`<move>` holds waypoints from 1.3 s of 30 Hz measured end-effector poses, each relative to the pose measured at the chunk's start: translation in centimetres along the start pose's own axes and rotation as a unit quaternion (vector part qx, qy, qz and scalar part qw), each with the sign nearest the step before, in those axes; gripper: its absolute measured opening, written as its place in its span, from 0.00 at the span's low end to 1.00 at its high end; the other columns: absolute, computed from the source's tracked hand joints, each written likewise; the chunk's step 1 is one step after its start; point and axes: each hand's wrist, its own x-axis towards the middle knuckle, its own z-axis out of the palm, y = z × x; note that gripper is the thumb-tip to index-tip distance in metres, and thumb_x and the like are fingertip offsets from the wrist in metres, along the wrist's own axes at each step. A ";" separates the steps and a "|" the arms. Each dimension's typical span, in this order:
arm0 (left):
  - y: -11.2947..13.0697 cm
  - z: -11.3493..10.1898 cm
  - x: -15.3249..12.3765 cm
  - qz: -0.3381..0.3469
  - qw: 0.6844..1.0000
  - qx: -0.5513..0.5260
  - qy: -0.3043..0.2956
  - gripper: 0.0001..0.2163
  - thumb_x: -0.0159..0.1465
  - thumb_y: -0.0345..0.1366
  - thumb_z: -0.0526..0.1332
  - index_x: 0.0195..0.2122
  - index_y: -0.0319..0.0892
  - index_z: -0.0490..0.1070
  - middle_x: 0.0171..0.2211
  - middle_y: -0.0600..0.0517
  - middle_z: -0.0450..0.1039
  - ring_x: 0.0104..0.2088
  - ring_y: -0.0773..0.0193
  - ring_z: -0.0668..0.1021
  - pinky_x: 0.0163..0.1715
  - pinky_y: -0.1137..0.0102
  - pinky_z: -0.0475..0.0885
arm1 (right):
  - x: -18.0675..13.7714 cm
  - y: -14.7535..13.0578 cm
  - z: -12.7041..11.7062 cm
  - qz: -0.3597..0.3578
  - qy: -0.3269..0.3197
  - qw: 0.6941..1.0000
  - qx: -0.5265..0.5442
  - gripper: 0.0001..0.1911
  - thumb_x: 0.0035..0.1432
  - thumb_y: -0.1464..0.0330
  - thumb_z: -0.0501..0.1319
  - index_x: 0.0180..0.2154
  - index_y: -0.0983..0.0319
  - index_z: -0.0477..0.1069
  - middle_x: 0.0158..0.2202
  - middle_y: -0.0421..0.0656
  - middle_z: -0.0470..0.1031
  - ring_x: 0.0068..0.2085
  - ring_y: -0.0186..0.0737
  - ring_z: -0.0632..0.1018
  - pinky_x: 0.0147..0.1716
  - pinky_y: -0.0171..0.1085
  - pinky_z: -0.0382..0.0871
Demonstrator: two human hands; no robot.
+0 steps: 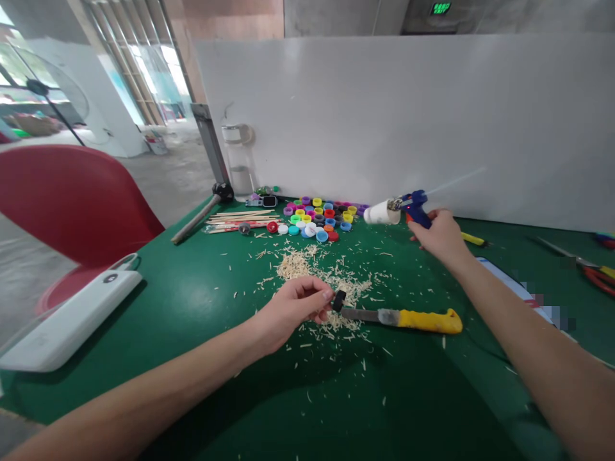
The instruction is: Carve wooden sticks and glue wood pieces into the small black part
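Between the fingertips of my left hand (300,298) is a small black bottle cap (339,301), held above the wood shavings (295,262). My right hand (442,234) is wrapped round the handle of a blue glue gun (417,206), with a translucent glue stick (456,182) poking out of its back. The gun's front end is at a white cylinder (382,213); whether they touch I cannot tell. A yellow-handled knife (427,321) lies just right of my left hand, its tip behind or beneath the black cap.
Several coloured bottle caps (321,236) and wooden sticks (240,219) lie at the back, near a hammer (199,214) and a bottle (239,163). A white power bank (72,317) is on the left. A phone (514,288) and pliers (598,272) lie on the right. A white board (384,115) stands behind.
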 end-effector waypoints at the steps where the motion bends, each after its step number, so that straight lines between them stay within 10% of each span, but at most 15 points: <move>1: -0.1 0.0 0.0 0.000 1.000 0.006 -0.004 0.09 0.61 0.39 0.63 0.30 0.39 0.69 0.23 0.55 0.68 0.25 0.72 0.70 0.29 0.74 0.66 | -0.1 0.0 -0.2 -0.007 0.001 1.000 -0.006 0.24 0.52 0.61 0.59 0.48 0.67 0.62 0.31 0.50 0.74 0.30 0.47 0.76 0.31 0.42 0.68; 22: -0.5 -0.2 0.0 0.024 0.998 0.039 -0.039 0.07 0.62 0.38 0.62 0.33 0.38 0.70 0.26 0.54 0.68 0.26 0.72 0.70 0.30 0.73 0.67 | -4.7 -2.6 -1.6 -0.118 -0.176 0.974 -0.084 0.21 0.55 0.55 0.55 0.46 0.61 0.58 0.28 0.44 0.72 0.24 0.39 0.71 0.23 0.36 0.60; 39: -0.2 0.0 -0.1 0.029 0.998 0.057 -0.027 0.07 0.61 0.37 0.63 0.35 0.38 0.71 0.27 0.53 0.71 0.29 0.69 0.73 0.33 0.70 0.68 | -6.5 -1.2 -0.8 -0.150 -0.127 0.971 -0.133 0.20 0.59 0.56 0.50 0.48 0.57 0.67 0.47 0.45 0.74 0.41 0.47 0.75 0.26 0.37 0.62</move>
